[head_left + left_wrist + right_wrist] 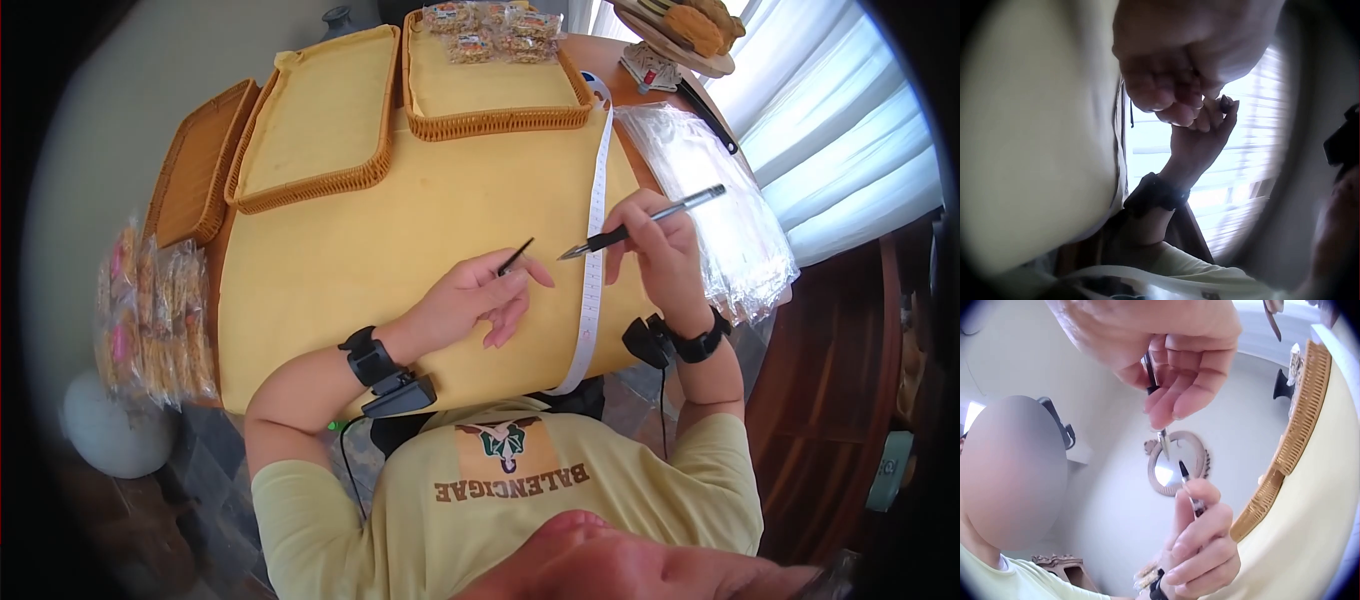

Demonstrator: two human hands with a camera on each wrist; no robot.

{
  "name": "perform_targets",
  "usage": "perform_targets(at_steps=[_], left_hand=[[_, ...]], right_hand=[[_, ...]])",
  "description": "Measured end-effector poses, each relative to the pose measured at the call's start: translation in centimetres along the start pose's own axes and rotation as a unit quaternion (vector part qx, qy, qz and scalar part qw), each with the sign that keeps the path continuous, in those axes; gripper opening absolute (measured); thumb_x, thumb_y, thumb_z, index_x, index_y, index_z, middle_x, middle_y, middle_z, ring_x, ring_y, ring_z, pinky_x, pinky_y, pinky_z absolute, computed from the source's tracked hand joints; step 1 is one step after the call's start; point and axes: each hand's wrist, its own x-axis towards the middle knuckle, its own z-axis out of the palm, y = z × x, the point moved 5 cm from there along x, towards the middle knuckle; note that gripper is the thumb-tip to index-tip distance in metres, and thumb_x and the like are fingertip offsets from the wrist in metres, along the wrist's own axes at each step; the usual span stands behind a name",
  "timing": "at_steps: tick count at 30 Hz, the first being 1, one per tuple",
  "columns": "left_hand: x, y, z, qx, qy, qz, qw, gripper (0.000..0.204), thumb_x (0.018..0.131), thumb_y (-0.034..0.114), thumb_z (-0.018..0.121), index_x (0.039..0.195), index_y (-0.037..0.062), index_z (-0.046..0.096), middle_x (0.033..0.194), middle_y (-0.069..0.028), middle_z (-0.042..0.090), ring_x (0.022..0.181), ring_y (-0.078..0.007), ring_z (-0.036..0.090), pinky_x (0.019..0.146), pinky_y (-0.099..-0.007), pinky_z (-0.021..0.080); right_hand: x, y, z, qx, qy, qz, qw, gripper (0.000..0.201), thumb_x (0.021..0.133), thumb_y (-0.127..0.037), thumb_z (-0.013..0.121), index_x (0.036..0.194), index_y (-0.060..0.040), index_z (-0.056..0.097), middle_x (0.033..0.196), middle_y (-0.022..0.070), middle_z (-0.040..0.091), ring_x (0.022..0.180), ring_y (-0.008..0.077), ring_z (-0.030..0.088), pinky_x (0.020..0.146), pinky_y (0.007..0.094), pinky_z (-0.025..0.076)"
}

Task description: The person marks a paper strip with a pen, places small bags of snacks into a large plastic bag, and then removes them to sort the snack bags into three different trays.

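In the head view, the left hand point(470, 300) pinches a thin dark piece point(515, 257), possibly a pen cap, between thumb and forefinger. To its right, the right hand point(660, 250) grips a clear pen with a black grip point(655, 215), its bare tip pointing left. A gap separates the two items. The right wrist view shows the pen point(1151, 374) in the right hand point(1172, 356), above the left hand point(1207, 544) with the dark-tipped piece point(1184, 469). In the left wrist view, the left hand point(1191, 44) partly overlaps the right hand point(1197, 147).
A white measuring tape point(594, 240) runs down the yellow tabletop point(400, 240). Wicker trays point(315, 185) line the far and left side, one with packaged snacks point(500, 30). More packets point(160, 320) lie left; clear plastic bags point(710, 200) and a black-handled item point(707, 118) lie right.
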Motion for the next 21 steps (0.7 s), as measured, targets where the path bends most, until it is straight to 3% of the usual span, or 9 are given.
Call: perform_targets(at_steps=[5, 8, 9, 11, 12, 14, 15, 17, 21], left_hand=[[-0.4, -0.3, -0.4, -0.118, 0.007, 0.002, 0.993, 0.020, 0.090, 0.022, 0.043, 0.096, 0.0030, 0.048, 0.055, 0.0017, 0.041, 0.046, -0.0072, 0.044, 0.041, -0.0201, 0.035], [-0.5, -1.7, 0.4, -0.043, -0.054, -0.090, 0.994, 0.019, 0.087, 0.020, 0.050, 0.097, 0.0039, 0.048, 0.056, 0.0007, 0.043, 0.050, -0.0077, 0.047, 0.043, -0.0209, 0.036], [-0.5, -1.3, 1.2, 0.157, -0.039, -0.041, 0.986, 0.019, 0.085, 0.019, 0.051, 0.097, 0.0041, 0.048, 0.057, -0.0015, 0.045, 0.050, -0.0091, 0.048, 0.043, -0.0217, 0.036], [-1.0, -0.7, 2.9, 0.459, -0.038, 0.121, 0.879, 0.032, 0.079, 0.015, 0.058, 0.109, 0.0094, 0.048, 0.060, -0.0021, 0.052, 0.044, -0.0125, 0.047, 0.039, -0.0231, 0.036], [-1.1, -1.0, 3.3, 0.457, -0.042, 0.119, 0.881, 0.032, 0.079, 0.015, 0.058, 0.109, 0.0094, 0.048, 0.060, -0.0021, 0.052, 0.044, -0.0125, 0.047, 0.039, -0.0231, 0.036], [-1.5, -0.9, 4.7, 0.618, -0.039, 0.198, 0.760, 0.046, 0.077, 0.013, 0.057, 0.121, 0.0139, 0.043, 0.063, -0.0055, 0.055, 0.047, -0.0168, 0.051, 0.040, -0.0261, 0.040], [-1.5, -0.7, 4.7, 0.618, -0.040, 0.197, 0.760, 0.046, 0.077, 0.013, 0.057, 0.121, 0.0139, 0.043, 0.063, -0.0055, 0.055, 0.047, -0.0168, 0.051, 0.040, -0.0261, 0.040], [-1.4, -1.4, 4.5, 0.685, -0.089, 0.082, 0.719, 0.055, 0.075, 0.010, 0.053, 0.127, 0.0165, 0.037, 0.065, -0.0058, 0.055, 0.050, -0.0191, 0.053, 0.041, -0.0284, 0.042], [-1.7, -1.6, 5.0, 0.720, -0.135, 0.117, 0.671, 0.054, 0.072, 0.008, 0.049, 0.125, 0.0138, 0.038, 0.061, -0.0050, 0.051, 0.048, -0.0207, 0.051, 0.040, -0.0293, 0.041]], right_hand=[[-4.4, 0.1, -1.4, 0.007, 0.094, -0.025, 0.995, 0.019, 0.088, -0.012, 0.042, 0.084, 0.0045, 0.051, 0.070, 0.0094, 0.056, 0.056, 0.0137, 0.057, 0.051, 0.0222, 0.046], [-7.2, 1.1, -1.5, -0.021, 0.140, -0.029, 0.990, 0.007, 0.083, -0.003, 0.051, 0.082, 0.0032, 0.051, 0.073, 0.0089, 0.055, 0.059, 0.0127, 0.057, 0.052, 0.0208, 0.045], [-7.7, 1.0, -1.3, -0.093, 0.120, -0.065, 0.986, 0.005, 0.079, 0.001, 0.055, 0.081, 0.0024, 0.051, 0.071, 0.0082, 0.054, 0.059, 0.0123, 0.058, 0.052, 0.0204, 0.044], [-8.9, 1.6, -1.1, -0.117, 0.142, -0.078, 0.980, 0.017, 0.068, 0.009, 0.063, 0.077, 0.0005, 0.052, 0.067, 0.0058, 0.051, 0.059, 0.0112, 0.057, 0.051, 0.0193, 0.043], [-9.5, 2.2, -1.0, -0.117, 0.145, -0.075, 0.980, 0.017, 0.068, 0.009, 0.063, 0.077, 0.0005, 0.052, 0.067, 0.0058, 0.051, 0.059, 0.0112, 0.057, 0.051, 0.0193, 0.043], [-10.5, 3.3, -1.1, -0.092, 0.186, -0.076, 0.975, 0.012, 0.070, 0.004, 0.063, 0.076, -0.0006, 0.055, 0.067, 0.0063, 0.055, 0.058, 0.0120, 0.058, 0.050, 0.0206, 0.043], [-10.5, 3.5, -1.0, -0.092, 0.188, -0.076, 0.975, 0.012, 0.070, 0.004, 0.063, 0.076, -0.0006, 0.055, 0.067, 0.0063, 0.055, 0.058, 0.0120, 0.058, 0.050, 0.0206, 0.043], [-10.5, 3.3, -0.3, -0.288, 0.190, -0.076, 0.935, 0.008, 0.072, -0.002, 0.062, 0.079, -0.0024, 0.058, 0.066, 0.0068, 0.059, 0.056, 0.0144, 0.058, 0.050, 0.0227, 0.043], [-10.1, 3.1, 0.3, -0.360, 0.159, -0.087, 0.915, 0.009, 0.074, -0.007, 0.061, 0.082, -0.0044, 0.060, 0.066, 0.0066, 0.060, 0.056, 0.0170, 0.058, 0.050, 0.0242, 0.043]])
